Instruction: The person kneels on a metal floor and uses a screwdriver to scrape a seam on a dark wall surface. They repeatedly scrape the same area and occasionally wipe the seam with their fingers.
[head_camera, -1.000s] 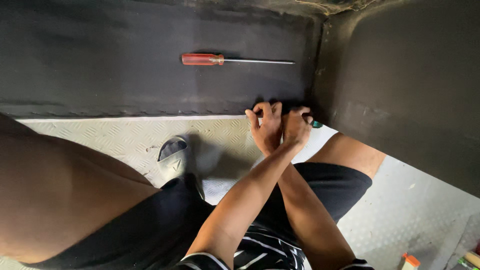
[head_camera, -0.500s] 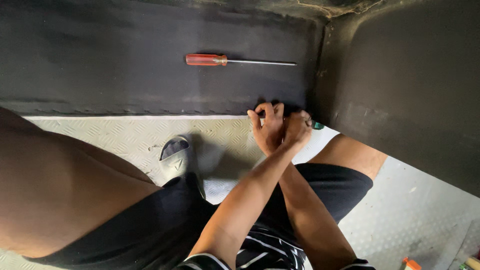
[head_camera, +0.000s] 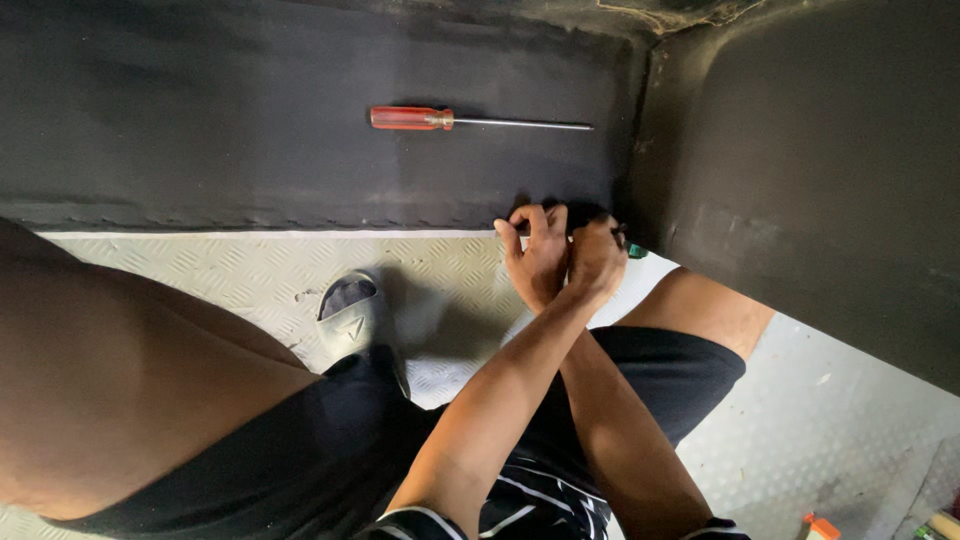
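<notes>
The person squats low on a patterned metal floor (head_camera: 230, 265), both arms stretched forward and crossing over one another just short of the wrists. The two hands are pressed close together at the bottom corner where a long black panel (head_camera: 250, 150) meets a second black panel (head_camera: 820, 200) set at an angle to it.

The left hand (head_camera: 535, 255) has its fingers curled and its knuckles up, resting against the lower edge of the long panel. The right hand (head_camera: 597, 258) is clenched beside it, touching it, closed around a small tool (head_camera: 632, 250) of which only a green tip shows, poking out toward the corner. Whether the left hand also has hold of that tool I cannot tell; its fingers hide what lies under them.

Well apart from the hands, higher up on the long panel, a screwdriver (head_camera: 470, 121) with a red handle lies flat, its thin shaft pointing toward the corner. Nobody is touching it.

A grey sandal (head_camera: 350, 315) is planted on the floor near the hands, beside the person's bare knee.
</notes>
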